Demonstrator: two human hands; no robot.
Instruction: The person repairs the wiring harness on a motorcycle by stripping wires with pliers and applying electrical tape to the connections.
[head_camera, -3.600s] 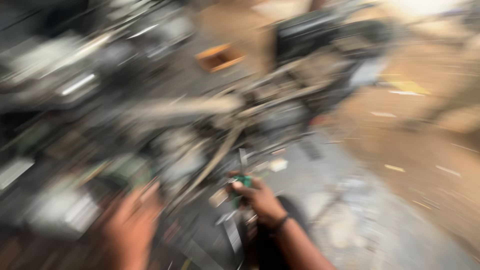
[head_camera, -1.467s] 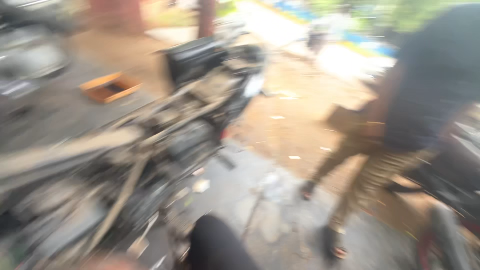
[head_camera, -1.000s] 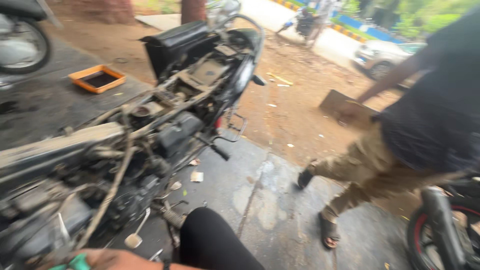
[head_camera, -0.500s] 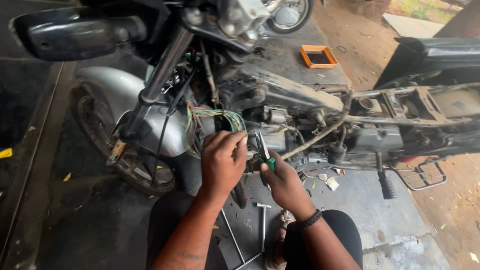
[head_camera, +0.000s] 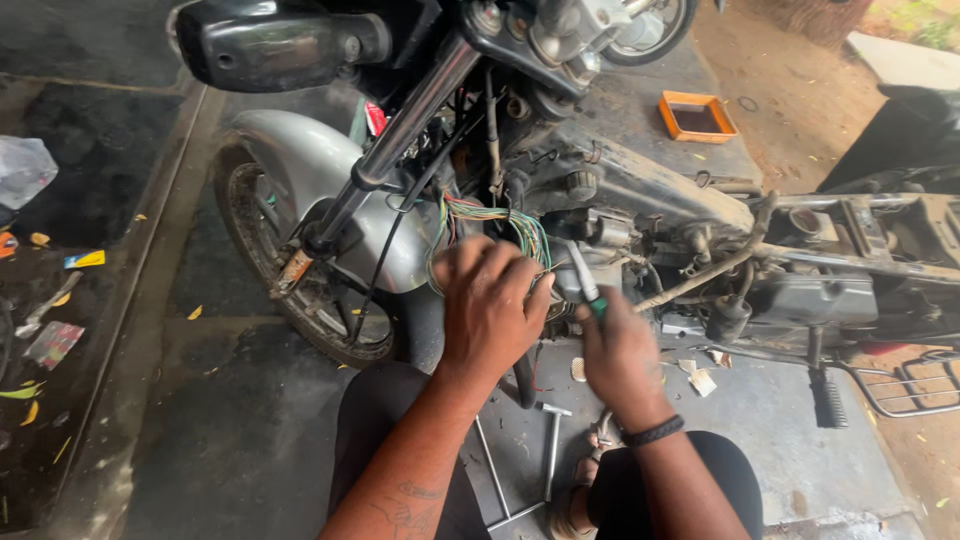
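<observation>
Green-handled screwdriver (head_camera: 588, 290) now clenched in right hand (head_camera: 622, 355) fingers; left hand (head_camera: 487, 305) has shifted, curled shut on motorcycle (head_camera: 640, 190) wiring (head_camera: 500, 222).

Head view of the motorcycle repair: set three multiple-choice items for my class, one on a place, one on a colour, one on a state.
1. Where does the orange tray lie?
A. On the ground beyond the motorcycle
B. On the person's lap
C. On the front mudguard

2. What colour is the front mudguard?
A. Red
B. Silver
C. Yellow

3. What is the right hand doing?
A. Resting open on the knee
B. Lying flat on the ground
C. Closed on a green-handled tool

Key:
1 A: the orange tray sits on the ground past the motorcycle.
2 B: the front mudguard is silver.
3 C: the right hand has its grip shut on the green-handled tool, beside the left hand at the wire bundle.
</observation>
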